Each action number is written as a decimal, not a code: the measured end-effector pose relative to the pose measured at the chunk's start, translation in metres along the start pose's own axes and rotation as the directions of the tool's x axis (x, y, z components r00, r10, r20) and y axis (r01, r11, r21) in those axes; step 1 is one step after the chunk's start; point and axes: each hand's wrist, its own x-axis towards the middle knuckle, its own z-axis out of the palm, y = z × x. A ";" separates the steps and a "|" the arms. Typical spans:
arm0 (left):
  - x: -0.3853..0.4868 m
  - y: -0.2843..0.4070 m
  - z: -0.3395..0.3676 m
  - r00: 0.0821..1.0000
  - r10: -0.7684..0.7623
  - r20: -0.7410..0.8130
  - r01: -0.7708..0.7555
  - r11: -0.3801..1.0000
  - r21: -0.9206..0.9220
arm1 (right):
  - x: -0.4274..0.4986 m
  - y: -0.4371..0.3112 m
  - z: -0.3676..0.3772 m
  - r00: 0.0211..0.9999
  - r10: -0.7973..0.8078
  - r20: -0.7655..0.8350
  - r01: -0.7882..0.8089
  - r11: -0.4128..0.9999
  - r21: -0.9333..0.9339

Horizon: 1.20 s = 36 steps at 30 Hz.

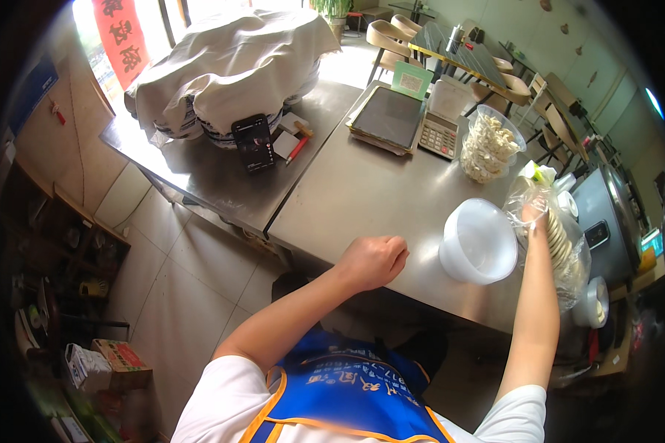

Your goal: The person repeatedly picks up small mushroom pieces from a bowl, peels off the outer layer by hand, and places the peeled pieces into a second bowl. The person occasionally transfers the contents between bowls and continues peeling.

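Observation:
My left hand (374, 262) is curled into a loose fist above the front edge of the steel table (360, 205); nothing shows in it. My right hand (534, 211) is at the upper part of a clear plastic bag (573, 288), with film over its fingers, so its grip is hidden. Inside the bag lies a row of pale, round, flat pieces (558, 238), apparently flatbreads. Between my hands stands a translucent white plastic bowl (479, 242), with no food visible in it. Behind it, stacked clear plastic containers (489, 145) hold small pale torn pieces.
A tablet (389, 119) and a calculator (439, 135) lie at the back. On the left, a phone (253, 143) leans against cloth-covered stacked bowls (238, 61), near a red pen (297, 150). A grey appliance (604, 216) and another tub (592, 303) stand at the right.

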 end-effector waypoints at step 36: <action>0.104 0.043 0.004 0.934 0.150 0.323 -0.212 0.963 0.166 | -0.131 -0.169 -0.199 0.940 -0.133 -0.316 0.325 0.640 0.697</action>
